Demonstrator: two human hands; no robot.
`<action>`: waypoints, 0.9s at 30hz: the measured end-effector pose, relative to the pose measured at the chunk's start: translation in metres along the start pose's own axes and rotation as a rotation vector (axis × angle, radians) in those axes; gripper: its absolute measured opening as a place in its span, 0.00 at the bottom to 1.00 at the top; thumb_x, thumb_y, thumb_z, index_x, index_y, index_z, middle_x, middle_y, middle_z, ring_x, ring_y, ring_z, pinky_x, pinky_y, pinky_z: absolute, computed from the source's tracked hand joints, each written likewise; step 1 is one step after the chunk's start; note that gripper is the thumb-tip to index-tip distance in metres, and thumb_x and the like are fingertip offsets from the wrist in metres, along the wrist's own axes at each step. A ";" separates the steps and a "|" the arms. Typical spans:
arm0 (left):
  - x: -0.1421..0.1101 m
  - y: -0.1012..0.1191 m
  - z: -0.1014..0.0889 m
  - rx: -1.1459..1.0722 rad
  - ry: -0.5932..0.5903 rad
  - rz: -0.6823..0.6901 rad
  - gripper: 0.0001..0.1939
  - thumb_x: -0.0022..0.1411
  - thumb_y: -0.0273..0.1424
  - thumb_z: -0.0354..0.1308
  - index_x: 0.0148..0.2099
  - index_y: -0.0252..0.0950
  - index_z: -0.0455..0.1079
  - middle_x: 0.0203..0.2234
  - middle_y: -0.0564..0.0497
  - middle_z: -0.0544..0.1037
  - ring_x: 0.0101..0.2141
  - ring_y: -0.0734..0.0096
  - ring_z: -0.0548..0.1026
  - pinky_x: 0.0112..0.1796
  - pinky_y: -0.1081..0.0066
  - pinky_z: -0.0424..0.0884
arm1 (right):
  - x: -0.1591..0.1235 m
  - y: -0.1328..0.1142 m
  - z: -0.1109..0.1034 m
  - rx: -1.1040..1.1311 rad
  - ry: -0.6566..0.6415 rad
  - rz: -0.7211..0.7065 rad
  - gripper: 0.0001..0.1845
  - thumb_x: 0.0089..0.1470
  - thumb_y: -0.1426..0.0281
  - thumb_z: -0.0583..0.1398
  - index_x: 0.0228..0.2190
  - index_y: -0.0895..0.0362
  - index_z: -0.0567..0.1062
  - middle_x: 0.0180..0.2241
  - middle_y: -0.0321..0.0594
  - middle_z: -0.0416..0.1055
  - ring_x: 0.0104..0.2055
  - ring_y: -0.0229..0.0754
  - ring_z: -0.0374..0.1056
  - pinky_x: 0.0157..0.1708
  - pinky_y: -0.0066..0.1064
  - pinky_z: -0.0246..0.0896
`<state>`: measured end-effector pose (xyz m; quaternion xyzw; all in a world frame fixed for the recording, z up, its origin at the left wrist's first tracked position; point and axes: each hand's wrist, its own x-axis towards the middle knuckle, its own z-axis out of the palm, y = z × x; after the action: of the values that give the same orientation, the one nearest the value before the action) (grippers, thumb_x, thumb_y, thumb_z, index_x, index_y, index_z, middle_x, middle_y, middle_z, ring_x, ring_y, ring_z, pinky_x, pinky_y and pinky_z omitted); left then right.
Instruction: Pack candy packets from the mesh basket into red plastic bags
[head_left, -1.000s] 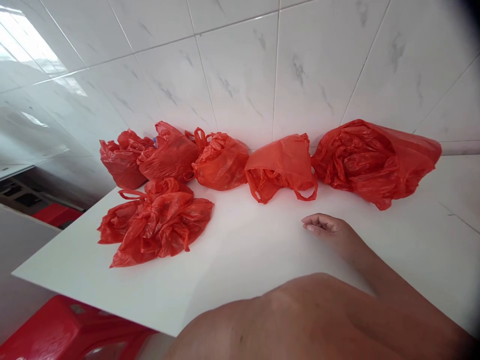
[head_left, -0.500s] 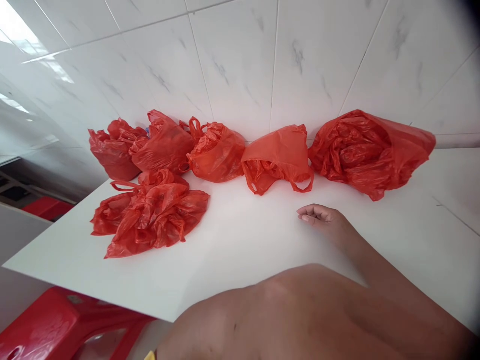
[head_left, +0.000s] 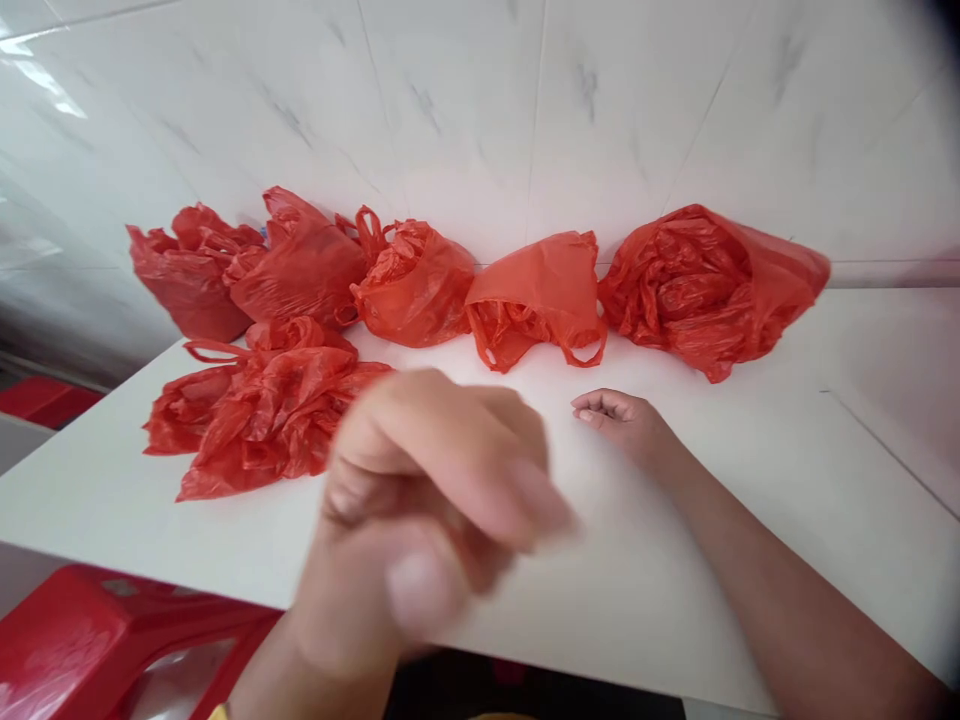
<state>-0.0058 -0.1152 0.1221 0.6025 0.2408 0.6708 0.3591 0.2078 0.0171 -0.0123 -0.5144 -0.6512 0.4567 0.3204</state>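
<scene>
Close to the camera, my left hand [head_left: 424,500] is raised over the table with its fingers curled in; it is blurred, and nothing shows in it. Behind it, partly covered, lies a loose heap of crumpled red plastic bags [head_left: 259,410]. My right hand [head_left: 619,420] rests on the white table [head_left: 630,590], fingers folded in and empty as far as I can see. Nearest to it are a red plastic bag with two loop handles [head_left: 536,290] and a bigger, stuffed red bag [head_left: 705,290]. Both stand against the wall, apart from the hand.
Further left along the wall stand more filled red bags: a rounded one [head_left: 420,290], a taller one [head_left: 300,265] and one at the far left [head_left: 199,275]. White tiles [head_left: 465,110] rise behind the table. A red plastic stool [head_left: 67,640] is below its left edge.
My left forearm, which lay across the front of the view, has swung back, and the left hand now shows, curled. The view has shifted slightly; my right hand stays on the table.
</scene>
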 end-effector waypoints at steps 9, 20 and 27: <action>0.062 -0.093 -0.042 0.218 0.246 -0.137 0.07 0.54 0.26 0.58 0.38 0.38 0.70 0.21 0.59 0.67 0.21 0.81 0.66 0.25 0.77 0.65 | 0.004 0.008 -0.001 -0.042 0.029 0.019 0.13 0.50 0.60 0.59 0.36 0.52 0.75 0.34 0.35 0.74 0.32 0.38 0.68 0.33 0.30 0.61; 0.061 -0.233 -0.055 1.101 -0.013 -0.241 0.14 0.50 0.28 0.63 0.42 0.38 0.73 0.57 0.41 0.65 0.58 0.48 0.58 0.52 0.48 0.59 | 0.005 0.009 0.029 -0.351 0.159 -0.353 0.10 0.55 0.69 0.53 0.35 0.52 0.73 0.38 0.38 0.72 0.41 0.43 0.67 0.44 0.37 0.63; 0.053 -0.229 -0.048 1.173 -0.082 -0.091 0.19 0.58 0.23 0.52 0.52 0.39 0.67 0.51 0.46 0.72 0.54 0.58 0.64 0.51 0.57 0.61 | 0.056 -0.003 0.076 -0.501 0.437 -0.552 0.26 0.53 0.75 0.51 0.55 0.55 0.61 0.57 0.51 0.56 0.59 0.50 0.54 0.54 0.46 0.58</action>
<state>-0.0099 0.0745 -0.0247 0.7151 0.5830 0.3856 0.0034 0.1242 0.0503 -0.0412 -0.4674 -0.7721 0.0618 0.4262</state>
